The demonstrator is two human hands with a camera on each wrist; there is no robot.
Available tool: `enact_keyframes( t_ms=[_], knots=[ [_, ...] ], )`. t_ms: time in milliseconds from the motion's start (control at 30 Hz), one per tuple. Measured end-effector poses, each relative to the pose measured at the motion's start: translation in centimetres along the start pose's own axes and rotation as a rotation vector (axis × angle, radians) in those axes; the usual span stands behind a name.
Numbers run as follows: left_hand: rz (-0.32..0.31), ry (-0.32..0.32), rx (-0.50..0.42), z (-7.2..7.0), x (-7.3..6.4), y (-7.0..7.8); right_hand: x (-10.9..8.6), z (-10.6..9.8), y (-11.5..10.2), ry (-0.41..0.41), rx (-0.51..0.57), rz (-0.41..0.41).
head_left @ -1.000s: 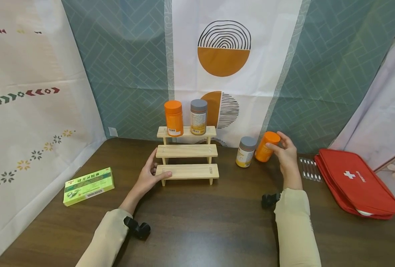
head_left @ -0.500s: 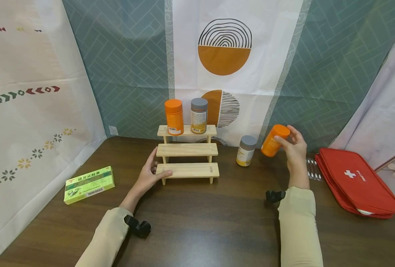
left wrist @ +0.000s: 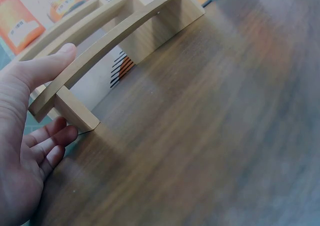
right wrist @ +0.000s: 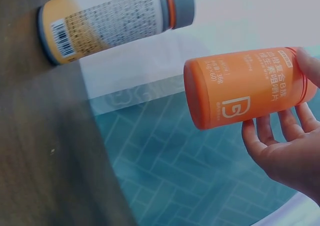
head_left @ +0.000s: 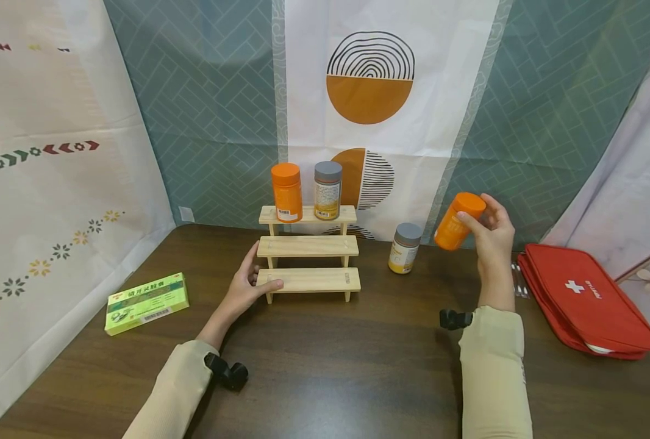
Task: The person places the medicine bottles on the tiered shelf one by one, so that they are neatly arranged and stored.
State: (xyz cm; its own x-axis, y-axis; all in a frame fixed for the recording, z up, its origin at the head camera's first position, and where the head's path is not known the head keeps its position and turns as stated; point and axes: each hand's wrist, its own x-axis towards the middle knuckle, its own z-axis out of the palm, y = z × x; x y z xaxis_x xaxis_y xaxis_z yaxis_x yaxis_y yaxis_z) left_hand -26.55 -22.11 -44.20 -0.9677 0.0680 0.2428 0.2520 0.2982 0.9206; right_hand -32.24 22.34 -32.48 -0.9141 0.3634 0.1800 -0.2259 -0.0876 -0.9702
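My left hand (head_left: 245,283) grips the left end of a three-tier wooden display stand (head_left: 305,280). In the left wrist view its thumb lies over the boards, with curled fingers beside the front leg (left wrist: 77,109). My right hand (head_left: 494,241) holds an orange pill bottle (head_left: 455,225) near its cap, tilted and off the table. The right wrist view shows the bottle's label (right wrist: 245,85), the thumb on one side and fingers on the other. A grey-capped bottle (head_left: 404,249) stands on the table between stand and right hand. The top tier bears another orange bottle (head_left: 287,194) and another grey-capped bottle (head_left: 327,192).
A green medicine box (head_left: 147,303) lies on the table at the left. On the right is a red first-aid bag (head_left: 591,299), with a pack of swabs (head_left: 519,281) partly hidden beside it. Patterned cloth (head_left: 500,122) hangs behind the table.
My right hand has lifted the orange pill bottle from beside the grey-capped one, moving it up and to the right. The left hand and stand have stayed put.
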Motion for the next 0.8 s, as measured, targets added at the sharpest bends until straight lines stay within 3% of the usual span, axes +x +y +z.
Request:
enact_keyframes(
  t_ms=[333,667,800],
  knots=[
    [-0.001,0.000,0.008,-0.1,0.1,-0.1,-1.2,1.0,-1.8,-0.035,0.053,-0.139],
    [-0.007,0.008,0.007,0.0,0.0,-0.1,-2.1,2.6,-2.6,-0.066,0.042,-0.231],
    [-0.004,0.008,0.007,0.0,0.0,0.0,-2.5,3.3,-2.8,-0.084,-0.015,-0.239]
  ],
)
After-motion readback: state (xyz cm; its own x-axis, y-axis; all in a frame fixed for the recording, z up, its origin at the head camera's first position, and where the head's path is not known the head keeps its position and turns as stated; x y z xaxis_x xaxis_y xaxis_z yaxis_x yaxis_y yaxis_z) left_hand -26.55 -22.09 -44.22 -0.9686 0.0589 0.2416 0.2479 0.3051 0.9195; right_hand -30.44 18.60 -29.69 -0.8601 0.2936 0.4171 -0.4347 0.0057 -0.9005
